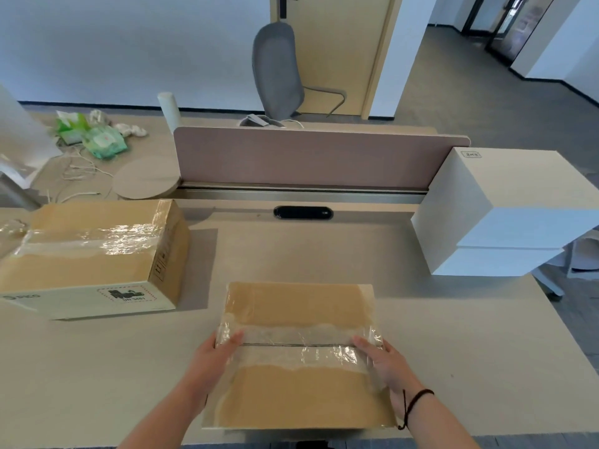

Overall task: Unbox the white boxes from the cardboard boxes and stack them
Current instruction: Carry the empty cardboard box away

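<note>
The cardboard box (299, 354) sits on the worktop (324, 254) right in front of the person, near the front edge. It is still taped shut, with a shiny clear tape strip (298, 346) running across the middle seam. The box looks stiff and flat on top, and the tape looks smooth and a bit slippery, so fingers might slide on it. I think the box is not too heavy, but that is only a guess. A good place to hold it is the two side edges, where the card is firm. The left hand (215, 354) is on the left side of the box, fingers curled over the top edge by the tape end. The right hand (381, 359) is on the right side, fingers lying flat and straight on the top by the other tape end. So the box is between both hands, and both touch it. Another taped cardboard box (94, 257) waits far to the left. Two white boxes (505, 215) are already stacked at the right side of the worktop.
</note>
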Demonstrator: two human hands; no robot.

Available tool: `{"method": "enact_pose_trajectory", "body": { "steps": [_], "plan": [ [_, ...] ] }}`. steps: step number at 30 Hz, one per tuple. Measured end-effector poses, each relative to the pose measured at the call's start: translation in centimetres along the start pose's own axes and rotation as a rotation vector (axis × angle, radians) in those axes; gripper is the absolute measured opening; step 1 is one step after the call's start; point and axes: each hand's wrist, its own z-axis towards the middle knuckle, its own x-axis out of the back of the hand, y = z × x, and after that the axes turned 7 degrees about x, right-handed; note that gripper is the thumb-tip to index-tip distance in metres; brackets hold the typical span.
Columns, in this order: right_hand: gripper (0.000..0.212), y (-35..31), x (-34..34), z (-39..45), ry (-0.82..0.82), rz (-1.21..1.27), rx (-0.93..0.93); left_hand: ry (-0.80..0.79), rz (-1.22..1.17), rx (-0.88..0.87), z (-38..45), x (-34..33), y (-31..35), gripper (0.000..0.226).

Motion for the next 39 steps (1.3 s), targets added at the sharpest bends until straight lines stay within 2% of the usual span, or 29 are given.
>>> {"method": "enact_pose_trajectory", "body": {
  "steps": [2, 3, 5, 6, 9, 10, 11, 14, 16, 21, 24, 26, 28, 30, 33, 37, 39],
  "plan": [
    [0.052, -0.6, -0.1, -0.1, -0.073, -0.044, -0.047, -0.013, -0.027, 0.023, -0.6, 0.1, 0.0, 0.027],
    [0.057, -0.8, -0.1, -0.3, -0.085, -0.09, -0.053, -0.024, -0.029, 0.028, -0.9, 0.2, 0.0, 0.03],
    [0.049, -1.2, 0.0, -0.9, -0.078, -0.132, -0.039, -0.044, -0.037, 0.01, -1.8, 0.2, 0.3, 0.027],
    [0.053, -1.2, 0.1, -1.3, -0.067, -0.124, -0.034, -0.052, -0.044, -0.009, -2.3, 0.3, 0.5, 0.022],
    [0.09, 0.3, 1.1, -1.6, -0.058, -0.155, -0.006, -0.059, -0.048, -0.063, -3.6, 1.2, 1.1, 0.014],
    [0.094, 0.5, 1.3, -1.9, -0.063, -0.149, -0.008, -0.07, -0.042, -0.085, -4.0, 1.4, 1.3, 0.015],
    [0.088, 0.0, 1.0, -3.0, -0.06, -0.15, 0.004, -0.079, -0.046, -0.106, -4.4, 1.7, 1.5, 0.017],
    [0.047, -1.2, 0.7, -6.7, -0.032, -0.181, 0.08, -0.115, -0.041, -0.184, -5.8, 1.7, 1.8, 0.014],
    [0.034, -0.6, 1.5, -7.8, 0.019, -0.139, 0.114, -0.157, -0.042, -0.22, -6.8, 1.2, 2.1, 0.014],
    [0.037, 1.2, 3.5, -11.7, 0.158, -0.035, 0.141, -0.208, 0.008, -0.24, -8.5, -0.4, 1.4, 0.014],
    [0.081, 3.1, 5.5, -13.7, 0.183, -0.031, 0.137, -0.249, 0.041, -0.251, -9.6, -1.5, 0.7, 0.02],
    [0.092, 4.4, 7.0, -15.0, 0.187, -0.039, 0.139, -0.258, 0.079, -0.26, -10.4, -2.6, 0.1, 0.02],
    [0.088, 5.1, 8.1, -16.5, 0.207, 0.008, 0.099, -0.277, 0.123, -0.269, -11.3, -3.7, -0.4, 0.018],
    [0.072, 5.9, 9.6, -18.1, 0.247, 0.057, 0.068, -0.295, 0.167, -0.268, -12.5, -5.2, -0.7, 0.019],
    [0.078, 8.7, 13.1, -19.8, 0.274, 0.152, 0.042, -0.34, 0.199, -0.284, -14.4, -8.2, -1.3, 0.02],
    [0.043, 11.2, 17.9, -25.2, 0.354, 0.256, 0.06, -0.448, 0.265, -0.298, -18.5, -14.7, -3.2, 0.018],
    [0.039, 13.8, 21.6, -28.1, 0.406, 0.336, 0.068, -0.504, 0.307, -0.315, -21.2, -18.9, -4.7, 0.018]
  ]
}}
